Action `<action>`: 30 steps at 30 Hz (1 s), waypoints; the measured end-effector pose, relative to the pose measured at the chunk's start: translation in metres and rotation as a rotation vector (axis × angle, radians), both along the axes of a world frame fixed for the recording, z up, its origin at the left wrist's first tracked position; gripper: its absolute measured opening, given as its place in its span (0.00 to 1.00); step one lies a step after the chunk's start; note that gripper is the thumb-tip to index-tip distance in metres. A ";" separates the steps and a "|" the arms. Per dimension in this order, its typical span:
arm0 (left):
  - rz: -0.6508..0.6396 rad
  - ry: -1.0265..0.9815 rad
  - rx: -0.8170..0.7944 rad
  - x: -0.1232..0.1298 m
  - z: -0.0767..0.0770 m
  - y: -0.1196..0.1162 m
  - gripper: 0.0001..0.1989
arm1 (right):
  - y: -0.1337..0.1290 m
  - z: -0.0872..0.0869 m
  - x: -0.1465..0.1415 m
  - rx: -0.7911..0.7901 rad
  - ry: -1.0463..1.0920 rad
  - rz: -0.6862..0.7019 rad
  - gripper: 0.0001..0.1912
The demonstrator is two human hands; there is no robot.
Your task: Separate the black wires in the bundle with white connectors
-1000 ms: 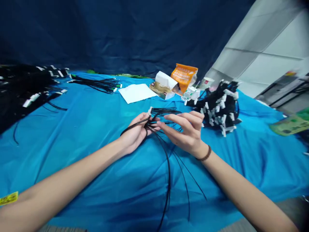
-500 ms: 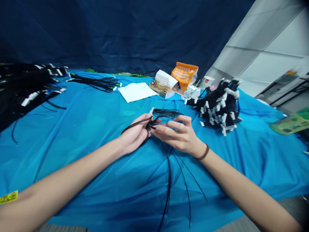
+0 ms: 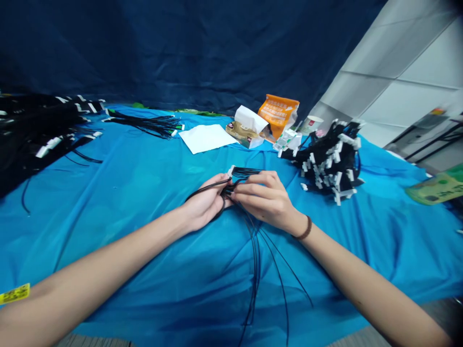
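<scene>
A bundle of thin black wires [image 3: 248, 171] with a white connector [image 3: 231, 170] at one end is between my hands, over the blue cloth [image 3: 144, 250]. My left hand [image 3: 207, 202] is closed round the bundle, palm up, the connector standing out by its thumb. Some wires loop back over that palm. From the right, my right hand [image 3: 265, 198] pinches at the wires near the left fingers; its fingertips partly hide what they grip. Several loose wires [image 3: 256, 270] hang down below the hands toward the front of the cloth.
A large heap of black wire harnesses [image 3: 47, 125] lies at the left, and a smaller bunch [image 3: 144, 124] beside it. White paper [image 3: 206, 138], a tissue pack [image 3: 246, 131], an orange bag [image 3: 278, 115] and a paper cup [image 3: 311, 124] stand behind. Another harness pile [image 3: 331, 161] sits right.
More wires now hang below my hands. The fingers of my right hand have drawn closer together at the bundle. My left hand still holds it.
</scene>
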State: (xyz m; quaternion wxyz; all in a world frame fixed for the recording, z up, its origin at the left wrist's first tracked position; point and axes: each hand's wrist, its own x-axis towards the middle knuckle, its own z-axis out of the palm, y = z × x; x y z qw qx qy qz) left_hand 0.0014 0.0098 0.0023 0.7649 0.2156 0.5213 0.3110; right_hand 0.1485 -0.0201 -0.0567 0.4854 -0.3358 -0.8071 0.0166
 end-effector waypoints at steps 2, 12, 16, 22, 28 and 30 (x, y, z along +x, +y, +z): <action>-0.009 0.011 0.020 -0.001 -0.001 0.001 0.08 | 0.001 0.002 -0.001 -0.212 0.213 0.077 0.06; 0.000 0.096 0.019 -0.004 -0.004 0.002 0.03 | 0.021 0.001 0.028 -0.793 1.326 -0.015 0.12; 0.001 0.098 0.082 -0.005 -0.005 -0.001 0.03 | 0.016 0.002 0.030 -0.577 1.118 -0.364 0.11; -0.047 0.076 0.254 -0.007 -0.009 -0.004 0.04 | -0.003 0.017 0.003 -0.219 0.330 -0.425 0.06; -0.078 0.107 0.328 -0.006 -0.008 -0.005 0.07 | -0.007 0.015 -0.009 -0.208 0.207 -0.341 0.07; -0.081 0.106 0.335 -0.006 -0.007 -0.005 0.07 | -0.007 0.015 -0.009 -0.230 0.208 -0.336 0.07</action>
